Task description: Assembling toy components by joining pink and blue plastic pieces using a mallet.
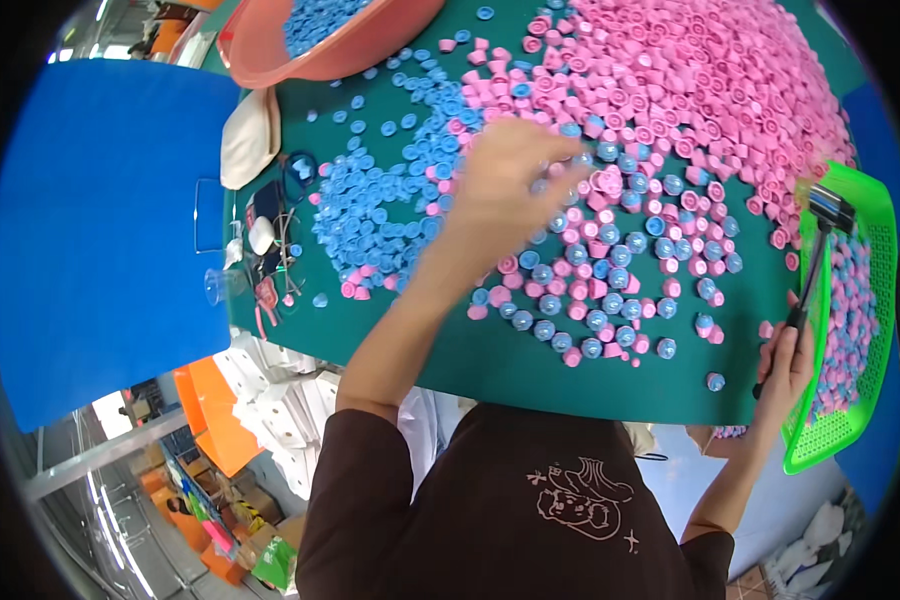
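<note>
Green desk [530,385]: right hand [788,362] grips a hammer [817,262], probably head-heavy, best held by its handle [796,318]; blurred left hand [515,180], grip unclear, near likely light, smooth caps [636,242].

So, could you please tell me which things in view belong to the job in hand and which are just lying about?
Likely in use:
Hammer in the right hand
Small pink plastic pieces
Small blue plastic pieces
Green mesh basket
Salmon-pink basin

Apparently just lying about:
Cream cloth item
Clear plastic cup
Red-handled tool
</note>
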